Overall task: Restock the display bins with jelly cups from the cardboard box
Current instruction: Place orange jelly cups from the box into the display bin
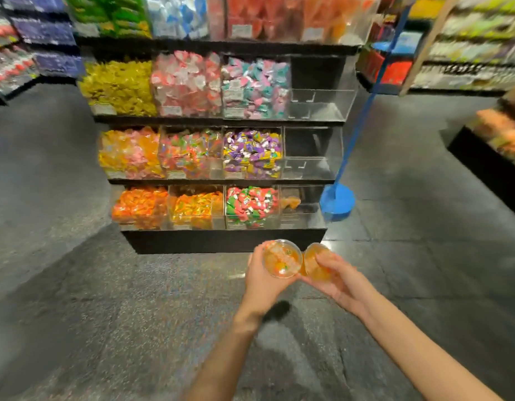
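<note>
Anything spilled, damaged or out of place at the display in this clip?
Nothing spilled or damaged. The rightmost bins stand out: the bottom bin holds only a few orange cups, and the two above look empty. Each hand, left and right, holds an orange jelly cup.

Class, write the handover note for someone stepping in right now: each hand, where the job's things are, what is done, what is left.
Left hand holds one orange jelly cup; right hand holds a second cup.
Cardboard box: not in view.
Done: bottom right bin holds only a few orange cups.
Left: put in these two, keep filling it; the two bins above it, middle and upper, look empty.
</note>
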Demonstrator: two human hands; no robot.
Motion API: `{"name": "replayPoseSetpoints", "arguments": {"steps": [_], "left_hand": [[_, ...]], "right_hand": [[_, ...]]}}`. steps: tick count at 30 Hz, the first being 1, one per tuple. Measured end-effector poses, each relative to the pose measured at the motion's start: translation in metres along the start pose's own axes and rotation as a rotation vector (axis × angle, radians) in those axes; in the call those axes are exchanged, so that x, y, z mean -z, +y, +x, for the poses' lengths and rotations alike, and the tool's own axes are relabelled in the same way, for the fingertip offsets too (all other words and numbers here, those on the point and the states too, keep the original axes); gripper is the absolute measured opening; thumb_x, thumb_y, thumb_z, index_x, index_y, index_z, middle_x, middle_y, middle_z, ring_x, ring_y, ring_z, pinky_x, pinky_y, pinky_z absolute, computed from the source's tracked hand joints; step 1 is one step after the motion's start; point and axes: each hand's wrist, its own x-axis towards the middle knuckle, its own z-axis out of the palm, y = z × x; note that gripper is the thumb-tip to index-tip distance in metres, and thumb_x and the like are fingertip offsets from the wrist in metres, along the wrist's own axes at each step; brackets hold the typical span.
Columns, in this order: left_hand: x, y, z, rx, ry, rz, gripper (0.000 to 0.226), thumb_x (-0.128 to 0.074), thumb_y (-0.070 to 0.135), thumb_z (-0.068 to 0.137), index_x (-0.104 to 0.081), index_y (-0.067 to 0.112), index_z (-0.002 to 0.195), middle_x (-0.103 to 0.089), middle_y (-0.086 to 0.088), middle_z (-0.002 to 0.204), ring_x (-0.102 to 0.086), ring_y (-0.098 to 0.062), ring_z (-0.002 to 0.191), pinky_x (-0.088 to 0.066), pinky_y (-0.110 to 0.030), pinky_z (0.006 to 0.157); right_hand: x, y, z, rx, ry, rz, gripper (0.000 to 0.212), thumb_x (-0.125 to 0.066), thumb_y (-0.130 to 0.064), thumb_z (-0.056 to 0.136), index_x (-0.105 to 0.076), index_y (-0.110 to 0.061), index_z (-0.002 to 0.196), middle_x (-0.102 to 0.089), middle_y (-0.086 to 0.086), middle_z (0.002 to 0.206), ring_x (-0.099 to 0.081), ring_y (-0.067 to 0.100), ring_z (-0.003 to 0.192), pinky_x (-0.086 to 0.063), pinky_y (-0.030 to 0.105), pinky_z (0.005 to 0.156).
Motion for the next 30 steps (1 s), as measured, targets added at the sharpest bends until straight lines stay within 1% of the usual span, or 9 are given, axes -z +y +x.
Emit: {"name": "replayPoseSetpoints", "arguments": {"steps": [3, 7, 10, 12, 14, 17, 21, 27, 30], "left_hand": [[-0.062, 0.002, 0.036, 0.027, -0.047, -0.031, 0.083, -0.092, 0.047, 0.038, -0.053, 0.036, 0.111, -0.065, 0.004, 0.11, -0.064, -0.013, 0.102, -0.052, -0.045, 0.091], [-0.109, 0.003, 0.085, 0.082, -0.07, -0.011, 0.081, -0.091, 0.031, 0.035, -0.054, 0.022, 0.107, -0.066, 0.004, 0.101, -0.064, -0.02, 0.096, -0.054, -0.034, 0.081], [-0.129, 0.003, 0.121, 0.11, -0.024, 0.067, 0.067, -0.09, 0.038, 0.049, -0.056, 0.028, 0.106, -0.066, 0.017, 0.092, -0.065, -0.007, 0.087, -0.056, -0.026, 0.071], [-0.141, 0.001, 0.152, 0.18, 0.002, 0.065, 0.06, -0.09, 0.032, 0.056, -0.056, 0.033, 0.105, -0.065, 0.017, 0.087, -0.064, 0.0, 0.078, -0.056, -0.024, 0.068], [-0.152, -0.007, 0.188, 0.197, 0.031, 0.097, 0.063, -0.091, 0.034, 0.054, -0.053, 0.037, 0.105, -0.065, 0.019, 0.088, -0.065, -0.002, 0.082, -0.056, -0.027, 0.074], [-0.169, -0.025, 0.244, 0.227, 0.034, 0.099, 0.066, -0.091, 0.028, 0.057, -0.051, 0.034, 0.109, -0.063, 0.018, 0.093, -0.063, -0.008, 0.089, -0.049, -0.02, 0.077], [-0.189, -0.046, 0.317, 0.247, 0.016, 0.103, 0.058, -0.091, 0.019, 0.058, -0.05, 0.035, 0.095, -0.061, 0.022, 0.086, -0.061, 0.002, 0.082, -0.04, -0.003, 0.066], [-0.209, -0.087, 0.406, 0.294, 0.054, 0.155, 0.071, -0.094, 0.015, 0.049, -0.051, 0.022, 0.105, -0.056, 0.021, 0.09, -0.058, -0.003, 0.084, -0.038, -0.002, 0.07], [-0.219, -0.125, 0.437, 0.324, 0.085, 0.175, 0.071, -0.092, 0.017, 0.054, -0.052, 0.02, 0.113, -0.06, 0.015, 0.097, -0.059, -0.009, 0.091, -0.043, -0.019, 0.077]], "right_hand": [[0.043, -0.037, 0.021, 0.025, 0.033, 0.049, 0.034, -0.048, 0.008, 0.09, -0.051, 0.004, 0.123, -0.059, 0.028, 0.118, -0.06, 0.035, 0.103, -0.057, 0.043, 0.075], [0.076, -0.076, 0.061, 0.032, 0.048, 0.059, 0.025, -0.047, 0.01, 0.09, -0.056, 0.004, 0.113, -0.063, 0.027, 0.111, -0.063, 0.035, 0.1, -0.06, 0.039, 0.069], [0.086, -0.097, 0.099, 0.023, 0.084, -0.11, 0.017, -0.066, -0.012, 0.086, -0.064, -0.003, 0.099, -0.068, 0.015, 0.089, -0.068, 0.02, 0.073, -0.058, 0.026, 0.058], [0.088, -0.107, 0.132, 0.004, 0.148, -0.148, 0.015, -0.069, -0.019, 0.086, -0.064, -0.007, 0.093, -0.066, 0.01, 0.081, -0.065, 0.017, 0.069, -0.057, 0.023, 0.056], [0.09, -0.117, 0.169, -0.014, 0.179, -0.137, 0.01, -0.063, -0.017, 0.09, -0.064, -0.009, 0.096, -0.067, 0.011, 0.085, -0.064, 0.02, 0.077, -0.057, 0.025, 0.061], [0.093, -0.137, 0.228, -0.007, 0.177, -0.102, 0.02, -0.064, -0.009, 0.086, -0.063, -0.004, 0.105, -0.071, 0.012, 0.093, -0.067, 0.023, 0.082, -0.054, 0.032, 0.073], [0.098, -0.166, 0.306, -0.045, 0.155, -0.024, 0.019, -0.057, 0.004, 0.086, -0.063, 0.0, 0.104, -0.074, 0.011, 0.084, -0.071, 0.02, 0.069, -0.056, 0.025, 0.056], [0.114, -0.184, 0.419, -0.1, 0.268, 0.001, 0.026, -0.061, 0.004, 0.085, -0.061, 0.006, 0.111, -0.07, 0.016, 0.092, -0.07, 0.02, 0.073, -0.057, 0.024, 0.056], [0.136, -0.185, 0.475, -0.13, 0.351, 0.018, 0.032, -0.065, 0.003, 0.084, -0.057, 0.004, 0.114, -0.067, 0.012, 0.09, -0.066, 0.02, 0.073, -0.053, 0.021, 0.048]]}}
